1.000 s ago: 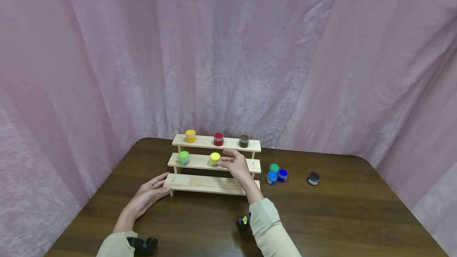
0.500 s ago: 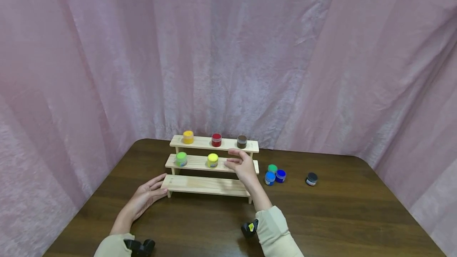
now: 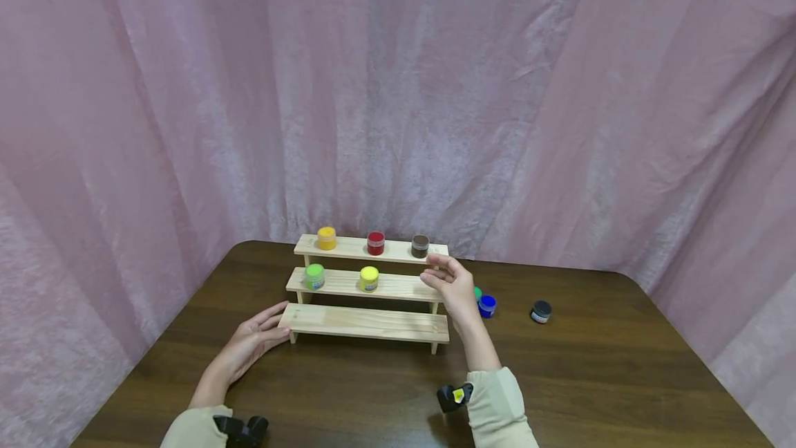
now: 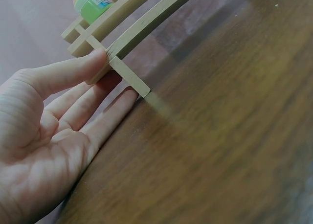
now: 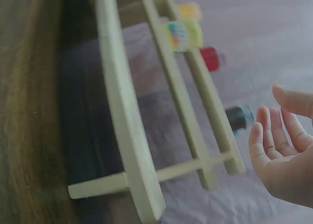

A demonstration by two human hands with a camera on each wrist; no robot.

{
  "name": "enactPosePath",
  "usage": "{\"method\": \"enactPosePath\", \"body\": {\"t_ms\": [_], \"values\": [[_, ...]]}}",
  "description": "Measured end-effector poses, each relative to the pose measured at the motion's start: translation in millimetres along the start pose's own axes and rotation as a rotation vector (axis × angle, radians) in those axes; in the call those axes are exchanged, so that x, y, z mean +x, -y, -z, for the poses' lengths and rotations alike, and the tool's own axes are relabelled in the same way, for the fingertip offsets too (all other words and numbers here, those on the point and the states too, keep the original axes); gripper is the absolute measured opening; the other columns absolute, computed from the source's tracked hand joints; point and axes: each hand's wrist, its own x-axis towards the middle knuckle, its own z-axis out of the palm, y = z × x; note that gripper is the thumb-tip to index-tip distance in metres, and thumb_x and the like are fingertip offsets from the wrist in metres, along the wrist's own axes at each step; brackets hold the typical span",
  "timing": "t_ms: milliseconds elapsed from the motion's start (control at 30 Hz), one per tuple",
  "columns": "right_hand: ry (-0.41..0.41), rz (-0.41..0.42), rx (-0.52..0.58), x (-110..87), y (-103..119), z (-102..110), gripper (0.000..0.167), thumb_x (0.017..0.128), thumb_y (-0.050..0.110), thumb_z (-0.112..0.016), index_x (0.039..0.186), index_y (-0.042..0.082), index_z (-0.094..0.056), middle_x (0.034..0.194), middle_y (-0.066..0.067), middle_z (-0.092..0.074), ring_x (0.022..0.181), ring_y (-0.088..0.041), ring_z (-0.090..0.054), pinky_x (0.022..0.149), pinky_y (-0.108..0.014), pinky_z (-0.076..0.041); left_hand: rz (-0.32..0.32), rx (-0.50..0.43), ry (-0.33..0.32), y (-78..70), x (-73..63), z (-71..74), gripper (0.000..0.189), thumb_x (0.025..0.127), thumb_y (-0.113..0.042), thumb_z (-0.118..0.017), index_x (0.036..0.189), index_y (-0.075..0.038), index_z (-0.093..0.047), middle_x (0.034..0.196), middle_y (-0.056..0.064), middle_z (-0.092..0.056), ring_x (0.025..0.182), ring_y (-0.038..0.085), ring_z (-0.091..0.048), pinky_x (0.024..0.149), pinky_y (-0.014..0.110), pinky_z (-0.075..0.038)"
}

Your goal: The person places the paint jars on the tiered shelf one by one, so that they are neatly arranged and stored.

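Wooden rack (image 3: 367, 324): stands on the desk (image 3: 609, 372), its three shelves stepped, the lowest nearest the person
Left hand (image 3: 251, 346): holds the rack's left end, thumb pressed to the corner of the lowest shelf and the other fingers behind it, so that this end is pinched between them
Right hand (image 3: 456, 290): in the air by the rack's right end, fingers loosely bent and slightly spread, a gap between them and the thumb
Top shelf: orange-yellow jar (image 3: 326, 238), red jar (image 3: 376, 243) and brown jar (image 3: 419, 246), left to right, upright and apart
Middle shelf: light green jar (image 3: 314, 276) near the left end and yellow jar (image 3: 369, 279) near the middle, both upright
Desk, right of the rack: dark blue jar (image 3: 487, 306) just beside a green jar (image 3: 477, 294) mostly hidden by the right hand; black jar (image 3: 541, 311) farther right, well apart
Arms: pale sleeves (image 3: 499, 410), a black device (image 3: 454, 398) at each wrist
Backdrop: pink curtain (image 3: 398, 88) hanging in folds behind the desk
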Motion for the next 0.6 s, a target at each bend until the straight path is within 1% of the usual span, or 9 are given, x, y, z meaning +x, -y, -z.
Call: {"method": "enactPosePath", "body": {"t_ms": [67,167,267,400,533,600], "values": [[-0.016,0.006,0.018,0.8,0.7,7.2,0.040,0.087,-0.001,-0.069,0.126,-0.003,-0.058,0.129,-0.022,-0.059,0.094,-0.004,-0.065,0.083,-0.013,-0.053,0.000,0.001,-0.005,-0.4,0.0,0.2,0.076,0.094,-0.006,-0.061,0.156,-0.001,-0.016,0.133,0.002,-0.054,0.108,0.000,-0.062,0.096,0.018,-0.052],[-0.041,-0.003,0.043,1.6,1.2,19.7,0.042,0.088,-0.001,-0.067,0.129,-0.004,-0.056,0.129,-0.020,-0.059,0.090,0.002,-0.063,0.084,-0.011,-0.052,0.010,-0.003,0.000,-0.7,-0.1,-0.5,0.076,0.095,-0.007,-0.060,0.156,-0.001,-0.015,0.132,0.000,-0.054,0.108,0.000,-0.062,0.096,0.019,-0.051],[-0.074,-0.025,0.084,2.4,0.8,33.0,0.043,0.089,0.003,-0.067,0.131,-0.001,-0.055,0.120,-0.006,-0.063,0.090,0.004,-0.062,0.085,-0.012,-0.052,0.018,-0.006,0.000,-0.6,-0.2,-1.4,0.077,0.094,-0.008,-0.061,0.156,-0.002,-0.016,0.131,-0.002,-0.055,0.108,0.000,-0.062,0.096,0.019,-0.051],[-0.121,-0.038,0.146,4.9,-0.8,47.6,0.044,0.091,0.006,-0.067,0.132,0.003,-0.054,0.103,0.013,-0.065,0.090,0.003,-0.063,0.082,-0.015,-0.054,0.015,-0.013,-0.010,-1.2,-0.3,-0.7,0.077,0.094,-0.008,-0.062,0.156,-0.002,-0.016,0.129,-0.002,-0.057,0.108,0.001,-0.063,0.096,0.019,-0.052],[-0.151,-0.042,0.198,6.6,-1.5,58.6,0.043,0.091,0.004,-0.065,0.132,0.001,-0.052,0.093,0.019,-0.065,0.086,0.003,-0.063,0.080,-0.015,-0.054,0.007,-0.011,-0.001,-0.2,0.1,0.2,0.076,0.094,-0.006,-0.060,0.156,-0.001,-0.016,0.126,-0.004,-0.058,0.108,0.001,-0.063,0.096,0.019,-0.052],[-0.157,-0.043,0.193,7.3,-1.3,62.6,0.042,0.092,0.004,-0.064,0.132,0.001,-0.052,0.090,0.023,-0.065,0.086,0.004,-0.063,0.080,-0.014,-0.054,-0.001,-0.009,0.005,0.0,0.7,0.3,0.075,0.095,-0.006,-0.060,0.156,0.000,-0.015,0.125,-0.006,-0.058,0.108,0.001,-0.063,0.096,0.019,-0.052]]}}
